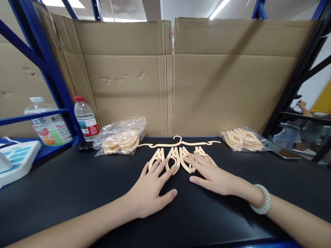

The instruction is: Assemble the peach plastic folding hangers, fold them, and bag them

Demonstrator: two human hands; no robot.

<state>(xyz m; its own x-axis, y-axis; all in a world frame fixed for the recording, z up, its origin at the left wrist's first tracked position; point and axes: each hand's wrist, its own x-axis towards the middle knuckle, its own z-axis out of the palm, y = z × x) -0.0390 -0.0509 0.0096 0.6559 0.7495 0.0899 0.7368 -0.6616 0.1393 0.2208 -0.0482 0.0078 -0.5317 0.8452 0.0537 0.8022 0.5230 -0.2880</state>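
Note:
My left hand (152,187) lies flat on the black table (77,193), fingers spread, fingertips resting on the left pieces of a row of peach plastic hanger parts (178,156). My right hand (213,174), with a white bracelet on the wrist, lies flat too, fingers on the right pieces of that row. Just behind the row lies an assembled peach hanger (179,142), spread out with its hook up. Neither hand grips anything.
A clear bag of hanger parts (121,139) sits at the left and another bag (243,139) at the right. Two bottles (86,119) (49,125) stand at far left by a blue rack post. A phone (284,153) lies at right. Cardboard walls (170,75) close the back.

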